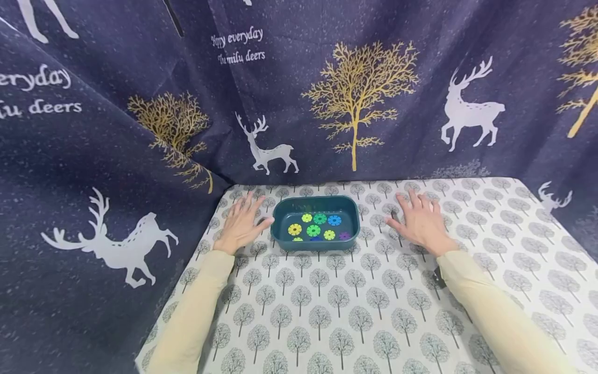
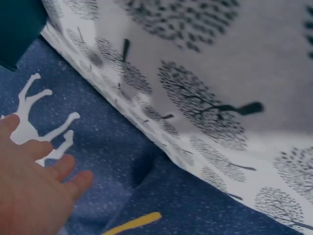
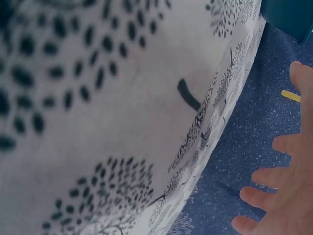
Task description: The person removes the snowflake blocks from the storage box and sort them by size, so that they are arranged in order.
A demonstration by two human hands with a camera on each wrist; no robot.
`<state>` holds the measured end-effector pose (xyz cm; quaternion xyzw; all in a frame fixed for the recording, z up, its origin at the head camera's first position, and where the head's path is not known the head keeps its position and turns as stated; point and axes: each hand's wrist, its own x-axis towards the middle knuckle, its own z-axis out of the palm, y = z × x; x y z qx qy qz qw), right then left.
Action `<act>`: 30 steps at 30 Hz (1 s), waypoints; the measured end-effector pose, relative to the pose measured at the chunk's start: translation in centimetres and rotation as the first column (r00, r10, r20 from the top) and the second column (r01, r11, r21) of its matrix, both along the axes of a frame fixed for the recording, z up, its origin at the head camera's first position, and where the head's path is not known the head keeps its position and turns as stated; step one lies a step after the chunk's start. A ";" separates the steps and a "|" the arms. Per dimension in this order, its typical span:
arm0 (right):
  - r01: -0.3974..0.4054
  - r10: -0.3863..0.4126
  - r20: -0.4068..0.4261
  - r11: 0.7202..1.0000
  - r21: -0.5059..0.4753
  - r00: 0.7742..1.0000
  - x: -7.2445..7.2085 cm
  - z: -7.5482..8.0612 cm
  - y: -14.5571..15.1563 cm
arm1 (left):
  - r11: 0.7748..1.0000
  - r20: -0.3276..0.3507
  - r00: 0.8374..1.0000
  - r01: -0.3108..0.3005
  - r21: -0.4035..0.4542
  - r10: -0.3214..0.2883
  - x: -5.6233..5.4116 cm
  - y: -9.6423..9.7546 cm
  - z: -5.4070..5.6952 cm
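Observation:
In the head view a dark green plastic basin (image 1: 315,245) stands toward the far side of the table. Inside it lie several flat notched discs, among them a yellow disc (image 1: 295,229), a blue disc (image 1: 334,220), a green disc (image 1: 313,230) and a purple disc (image 1: 344,236). My left hand (image 1: 241,223) is left of the basin, fingers spread, its thumb close to the basin's wall. To the right, a little apart from the basin, my right hand (image 1: 420,221) spreads its fingers too. Neither hand holds anything.
A white cloth with grey trees covers the table (image 1: 317,301). Behind it and along the left hangs a dark blue curtain (image 1: 397,114) printed with deer and golden trees. Its lower part meets the table's back edge.

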<state>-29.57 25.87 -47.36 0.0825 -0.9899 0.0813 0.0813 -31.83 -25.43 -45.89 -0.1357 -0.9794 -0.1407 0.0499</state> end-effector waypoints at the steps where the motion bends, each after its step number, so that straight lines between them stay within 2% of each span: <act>1: 0.002 -0.002 0.004 1.000 0.004 1.000 0.0 0.0 -0.1 | 1.000 -0.002 1.000 0.007 -0.007 -0.007 0.0 0.2 0.0; 6: -0.011 0.011 0.029 1.000 -0.011 1.000 0.1 0.3 -0.9 | 0.999 -0.031 0.999 0.031 -0.041 -0.032 0.0 0.7 -0.1; 9: -0.033 0.034 0.015 0.996 -0.079 0.999 0.4 0.9 -1.9 | 0.999 -0.038 0.999 0.037 -0.022 -0.038 0.0 1.2 -0.1; 14: -0.096 0.096 -0.012 0.969 -0.229 0.995 0.5 2.2 -4.1 | 0.990 0.023 0.998 0.056 0.127 -0.060 0.4 2.7 0.2; 16: -0.123 0.131 0.009 0.950 -0.288 0.991 0.5 2.6 -5.2 | 0.979 0.047 0.996 0.068 0.192 -0.078 0.4 3.3 -0.1; 20: -0.156 0.197 0.071 0.911 -0.382 0.978 0.2 3.4 -7.5 | 0.962 0.087 0.990 0.081 0.259 -0.107 0.5 4.3 -0.7; 23: -0.187 0.236 0.080 0.900 -0.393 0.968 -0.1 3.8 -9.1 | 0.961 0.111 0.988 0.076 0.264 -0.109 0.5 5.1 -0.9; 30: -0.252 0.309 0.112 0.899 -0.357 0.944 -0.8 4.6 -12.8 | 0.972 0.122 0.989 0.053 0.231 -0.083 0.7 5.8 -1.3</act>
